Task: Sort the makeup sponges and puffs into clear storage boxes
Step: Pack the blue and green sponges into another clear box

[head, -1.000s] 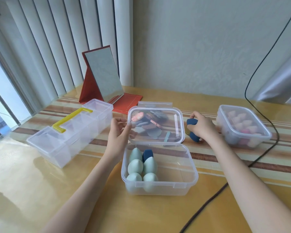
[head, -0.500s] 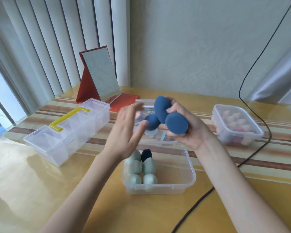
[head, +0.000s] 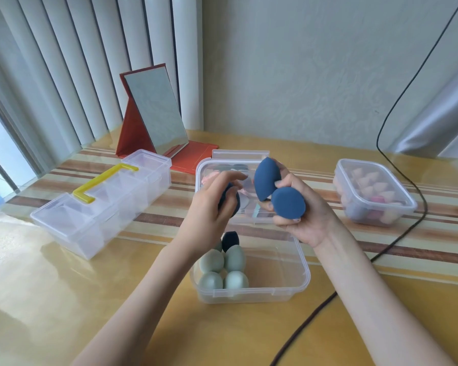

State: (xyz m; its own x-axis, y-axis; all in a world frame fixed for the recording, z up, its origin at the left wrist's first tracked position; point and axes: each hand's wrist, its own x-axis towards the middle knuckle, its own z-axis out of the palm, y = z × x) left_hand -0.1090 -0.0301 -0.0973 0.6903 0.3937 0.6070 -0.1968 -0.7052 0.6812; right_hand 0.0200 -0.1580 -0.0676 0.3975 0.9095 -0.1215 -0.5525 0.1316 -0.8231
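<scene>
Your right hand [head: 299, 207] clutches two navy sponges [head: 276, 191] above the open box [head: 288, 283]; your left hand [head: 212, 204] curls round a third [head: 232, 202]. They look light and squashy, so pinch each gently round its fat middle.

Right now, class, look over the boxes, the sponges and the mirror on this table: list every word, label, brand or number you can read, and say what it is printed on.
None: no readable text shows in this view.
Clear box with the yellow handle: no label visible.
Open box holding green sponges: plain.
Dark blue sponges in the hands: unmarked.
Red folding mirror: no print visible.
</scene>
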